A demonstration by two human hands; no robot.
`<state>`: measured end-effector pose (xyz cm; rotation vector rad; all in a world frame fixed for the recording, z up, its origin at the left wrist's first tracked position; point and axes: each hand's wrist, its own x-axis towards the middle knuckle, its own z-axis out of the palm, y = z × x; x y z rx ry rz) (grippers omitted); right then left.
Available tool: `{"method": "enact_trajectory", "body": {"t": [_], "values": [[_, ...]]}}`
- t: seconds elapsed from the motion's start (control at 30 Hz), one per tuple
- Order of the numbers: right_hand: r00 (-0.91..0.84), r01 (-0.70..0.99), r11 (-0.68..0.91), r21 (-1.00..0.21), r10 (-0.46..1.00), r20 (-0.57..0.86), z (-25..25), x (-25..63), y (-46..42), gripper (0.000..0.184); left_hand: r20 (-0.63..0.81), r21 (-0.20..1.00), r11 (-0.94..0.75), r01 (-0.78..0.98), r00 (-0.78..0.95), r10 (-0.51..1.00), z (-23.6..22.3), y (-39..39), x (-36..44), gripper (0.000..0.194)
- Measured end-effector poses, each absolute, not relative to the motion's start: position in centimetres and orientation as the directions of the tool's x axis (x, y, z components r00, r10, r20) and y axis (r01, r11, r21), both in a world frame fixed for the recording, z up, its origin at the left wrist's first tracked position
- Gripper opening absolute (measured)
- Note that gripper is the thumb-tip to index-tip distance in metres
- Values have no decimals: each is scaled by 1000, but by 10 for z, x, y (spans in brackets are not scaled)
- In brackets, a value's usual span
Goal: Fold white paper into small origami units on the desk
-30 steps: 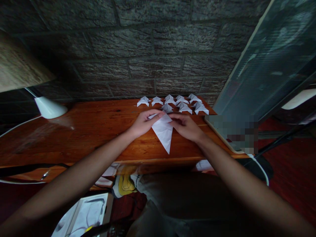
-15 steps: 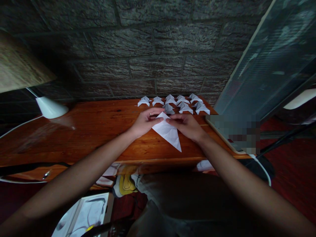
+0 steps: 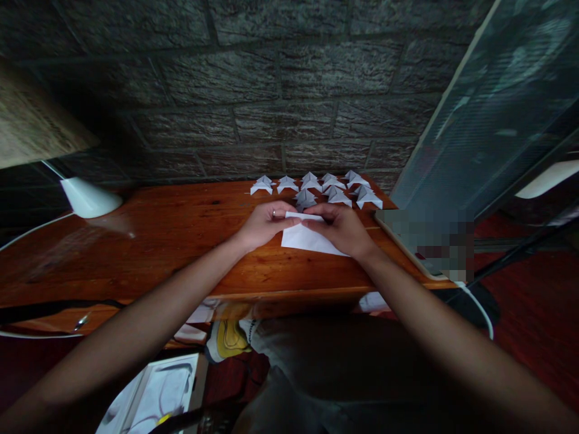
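Observation:
A folded sheet of white paper (image 3: 310, 240) is held over the wooden table, its long upper edge pinched between both hands. My left hand (image 3: 265, 226) grips the paper's left end, thumb on the near face and fingers behind; a ring is on one finger. My right hand (image 3: 341, 228) pinches it close beside, and covers the paper's right part. Just beyond the hands stand several small folded white paper figures (image 3: 310, 181) in two rows, with pointed tops and spread bases. The fingertips behind the paper are hidden.
The wooden table (image 3: 181, 241) runs along a dark brick wall (image 3: 253, 90). At left stands a lamp with a white base (image 3: 90, 199). A flat device with a blurred surface (image 3: 420, 241) lies at the right edge, with a white cable (image 3: 477, 307). Below is an open white box (image 3: 163, 386).
The paper has been turned in my hands: its pointed corner was uppermost, and now a straight edge lies along the top. Both hands stay at nearly the same place.

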<state>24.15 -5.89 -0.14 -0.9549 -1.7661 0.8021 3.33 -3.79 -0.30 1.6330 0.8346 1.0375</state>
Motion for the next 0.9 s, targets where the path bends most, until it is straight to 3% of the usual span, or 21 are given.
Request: {"method": "enact_trajectory", "body": {"t": [0.4,0.63,0.9], "values": [[-190,148,382,-912,916,353,2,240,-60,28,325,934,-353,53,284,902,-6,-37,34,30],[-132,111,371,-922,925,356,3,239,-60,30,339,939,-341,-49,293,894,-5,-38,37,35],[-112,31,330,-943,939,325,-1,236,-60,32,345,939,-337,-76,192,919,-1,-40,40,36]]}}
